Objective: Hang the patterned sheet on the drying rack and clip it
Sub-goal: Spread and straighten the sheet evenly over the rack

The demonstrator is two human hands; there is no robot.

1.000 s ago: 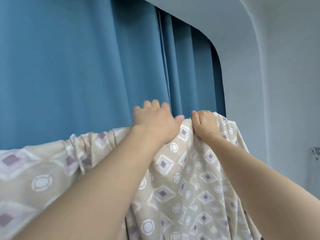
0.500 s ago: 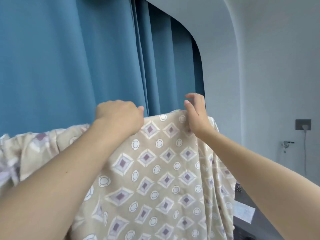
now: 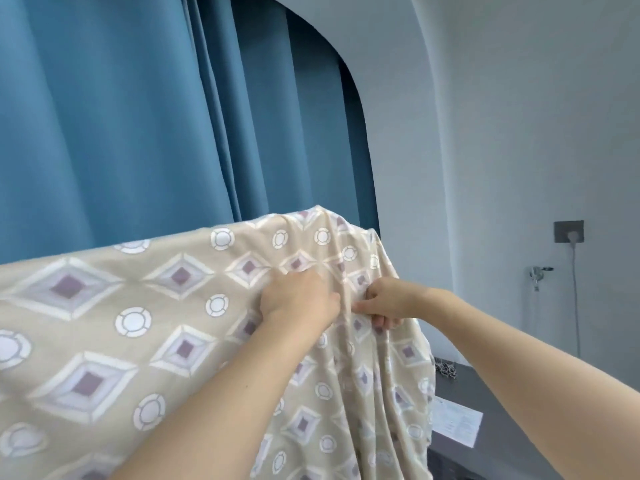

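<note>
**Both hands gripping the draped sheet near its right end**

A blue curtain (image 3: 138, 133) fills the left and centre of the view, with a pale wall (image 3: 519, 133) curving away to the right. In front of the curtain the patterned sheet (image 3: 138, 323) — beige, printed with diamonds and rings — hangs over a high edge that runs from the lower left up to a peak at the centre; whatever carries it is hidden under the cloth. From that peak the fabric falls in long folds down the right side.

The left hand (image 3: 299, 299) has its fingers curled into the cloth just below the top edge. The right hand (image 3: 382, 303) — just beside it, a vertical fold between them — pinches a bunch of fabric.

Lower right, a dark surface (image 3: 485, 393) carries a white paper (image 3: 457, 424). A grey wall socket (image 3: 568, 231) holds a white plug.
</note>
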